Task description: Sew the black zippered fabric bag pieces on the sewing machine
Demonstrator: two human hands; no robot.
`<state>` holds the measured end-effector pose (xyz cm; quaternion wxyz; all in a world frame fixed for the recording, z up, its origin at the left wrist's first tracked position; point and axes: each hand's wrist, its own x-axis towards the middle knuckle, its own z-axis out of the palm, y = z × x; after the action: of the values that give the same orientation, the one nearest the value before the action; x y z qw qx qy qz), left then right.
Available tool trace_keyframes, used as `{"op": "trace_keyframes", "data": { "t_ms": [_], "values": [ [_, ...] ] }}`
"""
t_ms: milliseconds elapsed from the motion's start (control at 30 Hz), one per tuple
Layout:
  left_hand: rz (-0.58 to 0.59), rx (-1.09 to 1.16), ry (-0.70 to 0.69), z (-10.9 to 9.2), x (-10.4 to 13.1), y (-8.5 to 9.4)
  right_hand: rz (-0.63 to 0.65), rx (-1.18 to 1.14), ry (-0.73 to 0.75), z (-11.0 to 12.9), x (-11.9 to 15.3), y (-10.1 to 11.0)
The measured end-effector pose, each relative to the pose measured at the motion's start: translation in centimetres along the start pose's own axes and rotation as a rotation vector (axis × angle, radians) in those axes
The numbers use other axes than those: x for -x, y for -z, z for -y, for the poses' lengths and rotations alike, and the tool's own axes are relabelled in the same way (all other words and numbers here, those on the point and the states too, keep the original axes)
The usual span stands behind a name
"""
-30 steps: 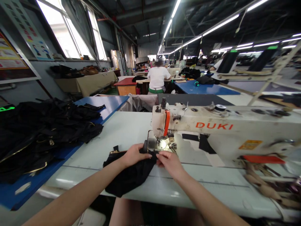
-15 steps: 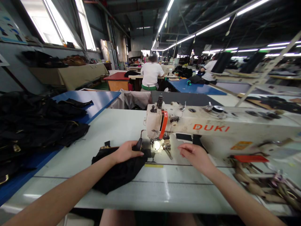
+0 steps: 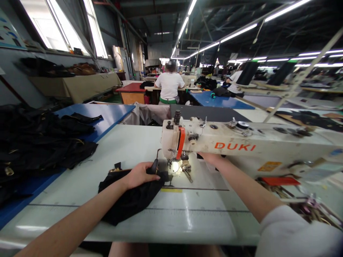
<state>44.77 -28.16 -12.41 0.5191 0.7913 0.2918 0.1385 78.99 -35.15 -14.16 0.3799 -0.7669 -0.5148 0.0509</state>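
Note:
A white sewing machine [image 3: 235,146] with an orange strip on its head stands on the pale table [image 3: 203,217]. Left of its lit needle area lies a black fabric piece [image 3: 131,200] with a gold zipper along its upper edge. My left hand [image 3: 139,175] is closed on that piece at its right end, thumb on top, close to the presser foot. Under the machine's arm reaches my right hand [image 3: 210,157]; its fingers are hidden behind the machine body, so what they touch does not show.
Black fabric pieces with zippers are heaped [image 3: 40,142] on a blue table [image 3: 107,123] at the left. Straps and small metal parts [image 3: 313,210] lie at the right. Ahead, a person in a white shirt [image 3: 170,85] sits facing away. Thread cones [image 3: 248,73] stand behind the machine.
My right hand has moved forward from the open tabletop to beneath the machine's arm, its fingers passing out of sight. The left hand stays on the black fabric piece. The view has shifted slightly.

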Motion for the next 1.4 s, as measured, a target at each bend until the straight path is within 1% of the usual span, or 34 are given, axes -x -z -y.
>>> {"op": "trace_keyframes", "data": {
  "t_ms": [133, 233, 367, 467, 567, 700, 800, 900, 1000, 1133, 1233, 1400],
  "values": [
    [0.012, 0.015, -0.007, 0.2, 0.0, 0.0, -0.003, 0.073, 0.073, 0.1, 0.1, -0.5],
    [0.005, 0.029, -0.008, 0.3, 0.0, -0.1, -0.021, 0.107, 0.115, 0.2, 0.5, -0.3],
    [-0.002, 0.008, 0.004, 0.6, -0.2, -0.1, -0.039, 0.112, 0.139, 0.4, 1.2, 0.8],
    [-0.011, -0.011, 0.014, 0.8, -0.2, -0.1, -0.043, 0.101, 0.119, 0.9, 1.8, 1.9],
    [0.004, 0.009, 0.004, 0.8, -0.1, 0.0, -0.005, 0.066, 0.01, 1.6, 2.6, 3.0],
    [0.003, 0.032, -0.008, 0.8, -0.1, -0.1, 0.097, -0.022, -0.182, 2.1, 4.2, 4.2],
    [0.005, 0.051, -0.014, 0.9, -0.2, -0.1, 0.181, -0.138, -0.271, 2.5, 5.5, 4.7],
    [0.016, 0.053, -0.018, 0.9, -0.2, -0.1, 0.229, -0.287, -0.331, 2.8, 6.6, 4.9],
    [0.007, 0.031, -0.019, 0.9, -0.2, -0.1, 0.244, -0.393, -0.394, 2.9, 7.3, 5.0],
    [0.01, 0.022, -0.02, 0.8, -0.2, 0.0, 0.246, -0.454, -0.476, 2.7, 7.8, 5.0],
    [0.01, 0.009, -0.026, 0.8, -0.2, 0.0, 0.219, -0.428, -0.512, 2.6, 8.0, 5.2],
    [-0.004, -0.013, -0.031, 1.0, -0.3, 0.0, 0.151, -0.283, -0.538, 2.9, 8.3, 5.9]
  ]
}}
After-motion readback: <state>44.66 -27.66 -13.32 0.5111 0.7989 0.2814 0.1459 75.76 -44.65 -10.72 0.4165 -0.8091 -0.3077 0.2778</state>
